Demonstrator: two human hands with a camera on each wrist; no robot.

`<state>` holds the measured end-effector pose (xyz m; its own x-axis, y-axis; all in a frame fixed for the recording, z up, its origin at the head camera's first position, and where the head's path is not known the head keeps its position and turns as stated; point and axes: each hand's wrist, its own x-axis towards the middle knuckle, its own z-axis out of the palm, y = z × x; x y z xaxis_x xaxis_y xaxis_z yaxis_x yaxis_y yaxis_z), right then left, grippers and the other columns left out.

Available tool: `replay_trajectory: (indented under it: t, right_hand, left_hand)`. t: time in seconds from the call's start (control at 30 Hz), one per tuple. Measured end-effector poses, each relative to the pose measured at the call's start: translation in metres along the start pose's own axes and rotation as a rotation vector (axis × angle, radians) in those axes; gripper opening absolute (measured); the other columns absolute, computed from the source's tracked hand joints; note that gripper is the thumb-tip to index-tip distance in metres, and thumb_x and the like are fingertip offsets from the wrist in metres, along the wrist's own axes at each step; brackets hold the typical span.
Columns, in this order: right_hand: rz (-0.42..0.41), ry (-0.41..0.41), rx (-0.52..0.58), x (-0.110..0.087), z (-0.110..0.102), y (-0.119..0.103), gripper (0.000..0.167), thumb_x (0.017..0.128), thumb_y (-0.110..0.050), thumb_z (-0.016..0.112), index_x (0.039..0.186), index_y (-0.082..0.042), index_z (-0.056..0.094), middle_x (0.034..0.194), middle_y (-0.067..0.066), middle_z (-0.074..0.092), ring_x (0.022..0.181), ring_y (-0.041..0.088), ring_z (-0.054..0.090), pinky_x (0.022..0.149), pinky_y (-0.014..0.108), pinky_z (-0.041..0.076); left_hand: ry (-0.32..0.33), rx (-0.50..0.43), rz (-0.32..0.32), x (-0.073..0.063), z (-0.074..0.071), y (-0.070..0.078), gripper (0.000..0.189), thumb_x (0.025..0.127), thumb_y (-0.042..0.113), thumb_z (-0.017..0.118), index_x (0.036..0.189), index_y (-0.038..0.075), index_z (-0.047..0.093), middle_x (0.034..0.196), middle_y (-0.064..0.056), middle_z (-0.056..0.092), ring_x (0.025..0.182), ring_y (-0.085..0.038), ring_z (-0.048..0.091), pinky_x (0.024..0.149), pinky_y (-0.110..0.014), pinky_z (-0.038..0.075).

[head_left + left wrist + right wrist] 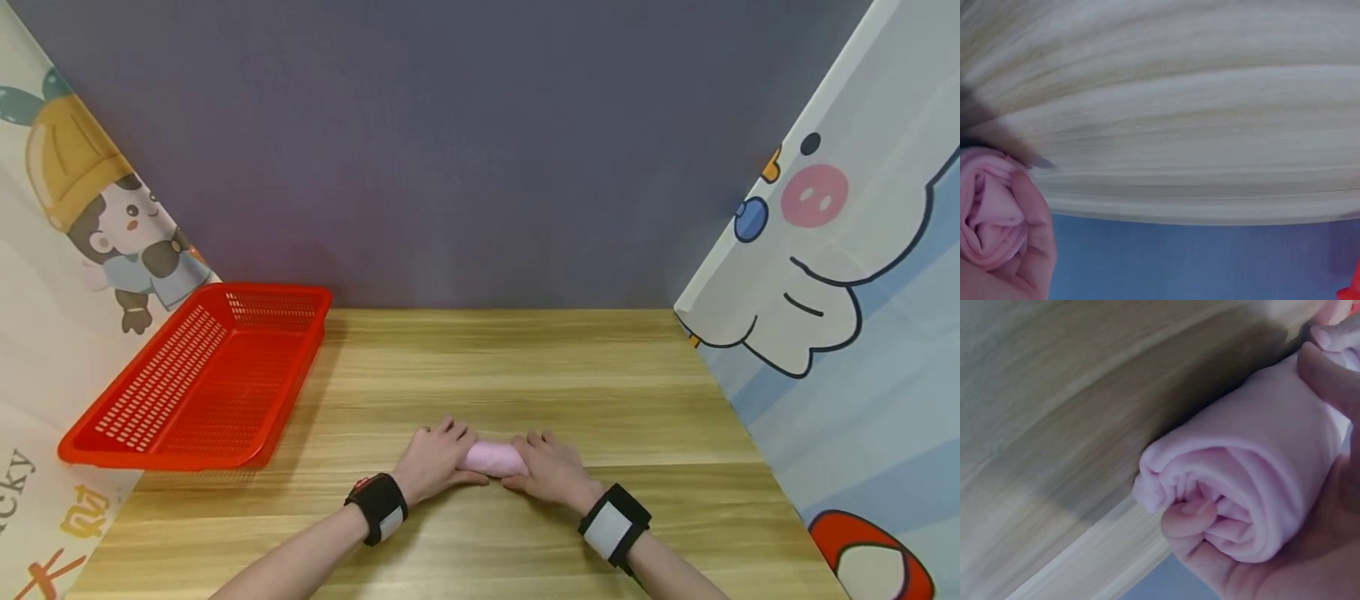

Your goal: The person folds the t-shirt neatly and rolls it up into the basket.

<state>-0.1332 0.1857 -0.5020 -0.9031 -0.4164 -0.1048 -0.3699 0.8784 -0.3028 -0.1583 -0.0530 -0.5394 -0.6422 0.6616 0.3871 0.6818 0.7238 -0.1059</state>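
A pink cloth [492, 458], rolled into a short cylinder, lies crosswise near the front middle of the table. My left hand [441, 461] grips its left end, with the thumb on the near side and the fingers over the far side. At the other end my right hand [553, 471] holds the roll the same way. The right wrist view shows the spiral layers of the cloth [1241, 456] at that end, one curled fingertip pressing into them. In the left wrist view, fingers [1035, 231] wrap round the rolled end of the cloth [991, 209].
A red plastic basket [262, 446] with slotted walls stands at the left of the wooden table [510, 367]. Behind the table rises a grey panel [480, 158]. Printed cartoon sheets [847, 250] line both sides.
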Motion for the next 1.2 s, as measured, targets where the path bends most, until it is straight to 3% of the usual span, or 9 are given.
replay_trajectory:
  t: [0.1,0.2,0.4,0.7,0.87,1.03,1.2]
  right_hand:
    - [0.008,0.025,-0.028,-0.002,0.004,0.001,0.057,0.087,-0.049,0.074,0.13,-0.016,0.059,0.117,0.012,0.064,0.106,0.031,0.057,0.07,0.052,0.051]
    - [-0.018,0.109,-0.114,-0.004,0.01,0.002,0.067,0.084,-0.053,0.076,0.137,-0.017,0.055,0.122,0.014,0.062,0.114,0.035,0.056,0.074,0.056,0.054]
    - [-0.077,0.259,-0.222,-0.007,0.014,0.001,0.063,0.08,-0.052,0.08,0.128,-0.017,0.058,0.11,0.01,0.065,0.102,0.031,0.059,0.064,0.05,0.054]
    - [-0.043,0.162,-0.142,-0.006,0.003,-0.003,0.046,0.085,-0.044,0.077,0.116,-0.015,0.062,0.105,0.01,0.065,0.094,0.031,0.06,0.063,0.051,0.052]
    - [-0.042,0.129,-0.119,-0.006,0.0,-0.003,0.043,0.087,-0.042,0.076,0.116,-0.014,0.062,0.106,0.011,0.064,0.095,0.033,0.061,0.063,0.052,0.052]
    - [-0.038,0.112,-0.105,-0.005,0.003,-0.002,0.043,0.088,-0.04,0.075,0.119,-0.015,0.06,0.104,0.013,0.064,0.097,0.036,0.062,0.065,0.054,0.053]
    - [-0.029,0.086,-0.073,-0.005,0.003,-0.002,0.045,0.088,-0.039,0.075,0.122,-0.014,0.059,0.101,0.014,0.063,0.095,0.036,0.062,0.064,0.054,0.053]
  left_hand:
    - [-0.042,-0.049,-0.015,0.003,-0.003,-0.001,0.061,0.081,0.077,0.06,0.105,0.022,0.067,0.098,0.005,0.069,0.085,-0.013,0.06,0.048,-0.022,0.038]
    - [-0.097,-0.098,-0.031,0.005,-0.004,-0.002,0.06,0.083,0.076,0.058,0.104,0.02,0.068,0.097,0.005,0.069,0.084,-0.012,0.059,0.048,-0.02,0.034]
    - [-0.202,-0.205,-0.089,0.01,-0.004,-0.005,0.061,0.087,0.077,0.052,0.102,0.021,0.07,0.094,0.005,0.069,0.079,-0.011,0.056,0.048,-0.019,0.03]
    - [-0.34,-0.292,-0.17,0.019,-0.007,-0.005,0.062,0.092,0.076,0.043,0.089,0.02,0.069,0.095,0.003,0.067,0.07,-0.009,0.051,0.048,-0.023,0.033]
    - [-0.344,-0.313,-0.193,0.017,-0.01,-0.004,0.067,0.092,0.076,0.042,0.099,0.016,0.071,0.104,-0.003,0.07,0.078,-0.013,0.059,0.051,-0.023,0.037]
    - [-0.329,-0.329,-0.218,0.014,-0.013,-0.006,0.067,0.092,0.077,0.043,0.102,0.016,0.069,0.092,-0.002,0.067,0.075,-0.013,0.059,0.055,-0.024,0.041]
    - [-0.333,-0.514,-0.287,0.014,-0.019,-0.011,0.063,0.088,0.072,0.057,0.102,0.012,0.072,0.09,-0.002,0.071,0.073,-0.009,0.061,0.061,-0.025,0.048]
